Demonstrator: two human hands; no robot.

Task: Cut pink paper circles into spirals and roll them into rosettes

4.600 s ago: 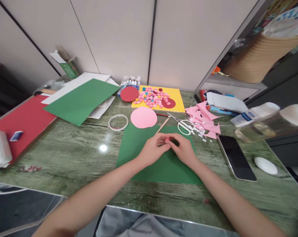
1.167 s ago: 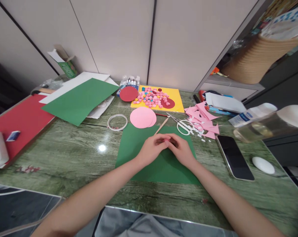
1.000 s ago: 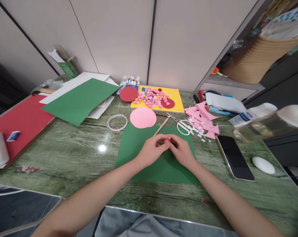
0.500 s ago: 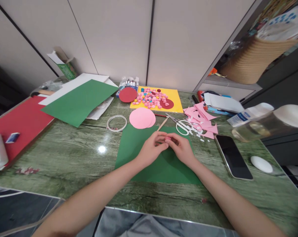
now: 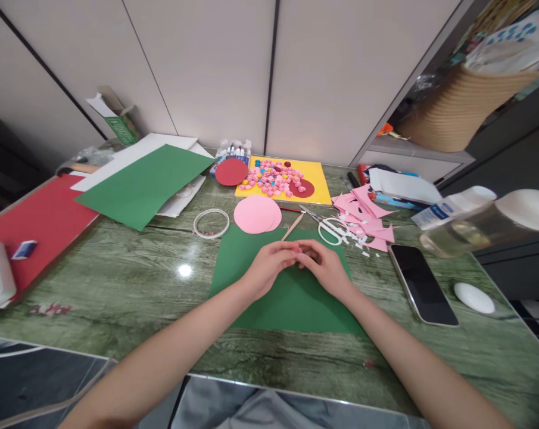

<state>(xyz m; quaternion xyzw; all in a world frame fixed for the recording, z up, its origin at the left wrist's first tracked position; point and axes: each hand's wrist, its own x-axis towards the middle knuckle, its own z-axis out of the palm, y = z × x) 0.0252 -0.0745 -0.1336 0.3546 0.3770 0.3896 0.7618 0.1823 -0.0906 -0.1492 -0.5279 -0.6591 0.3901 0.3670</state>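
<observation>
My left hand (image 5: 265, 267) and my right hand (image 5: 327, 268) meet over a green paper sheet (image 5: 291, 310). Between their fingertips is a small pink paper roll (image 5: 296, 251), partly covered by the fingers. Both hands are closed in a pinch on it. Just beyond the fingers lies a pointed wooden stick (image 5: 292, 227). Two overlapping pink paper circles (image 5: 255, 214) rest at the sheet's far edge. Behind them, a heap of small pink, blue and yellow paper rolls (image 5: 273, 179) covers part of a yellow sheet (image 5: 320, 182).
White-handled scissors (image 5: 334, 231) lie beside pink paper scraps (image 5: 363, 214). A tape roll (image 5: 211, 223) sits left of the circles. On the right are a phone (image 5: 422, 285), a white oval object (image 5: 473, 297) and a clear bottle (image 5: 457, 235). Green (image 5: 146, 182) and red sheets (image 5: 41, 217) occupy the left.
The fingers have shifted around the pink roll. My left hand's fingers now extend more over it, and it sits slightly further left. The camera view has drifted a little.
</observation>
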